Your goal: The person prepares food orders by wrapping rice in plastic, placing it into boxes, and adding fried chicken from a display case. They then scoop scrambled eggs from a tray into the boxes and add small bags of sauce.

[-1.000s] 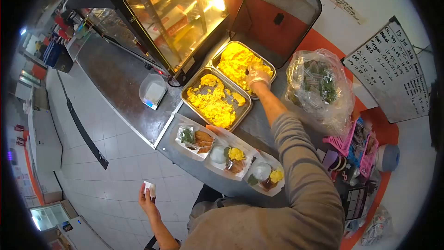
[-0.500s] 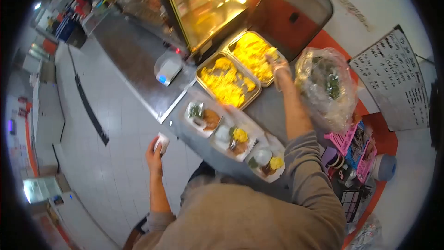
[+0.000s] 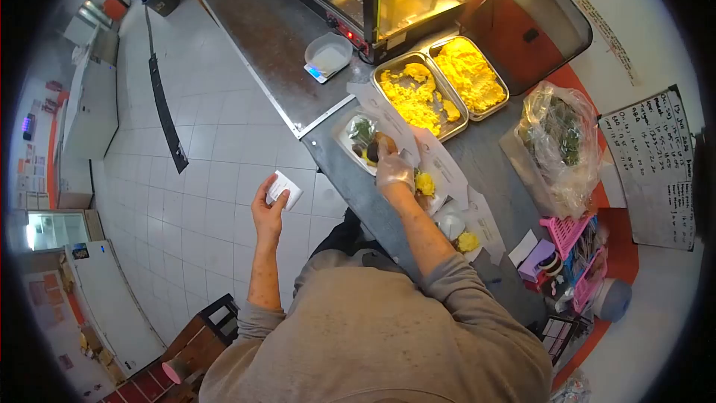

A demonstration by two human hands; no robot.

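Note:
My left hand (image 3: 267,205), bare and raised over the floor beside the counter, grips a small white printed paper packet (image 3: 284,189) between thumb and fingers. My right hand (image 3: 394,172), in a clear plastic glove, reaches down onto the leftmost food portion (image 3: 363,131), which has green leaves and brown food on white paper. Its fingers are drawn together at the brown food; what they hold is hidden. Nearer to me, two more portions lie in a row; the nearest shows a white mound (image 3: 450,222) and yellow crumbly food (image 3: 468,242).
Two metal trays (image 3: 452,134) of yellow food stand behind the portions, below a lit glass display cabinet (image 3: 418,7). A digital scale with a clear bowl (image 3: 328,56) sits left. Bagged greens (image 3: 559,130), a pink basket (image 3: 564,233) and a whiteboard (image 3: 650,168) are right.
My right hand has moved from the farther yellow tray to the leftmost portion. My left hand still holds the white packet. The view has shifted, and papers now show more clearly by the portions.

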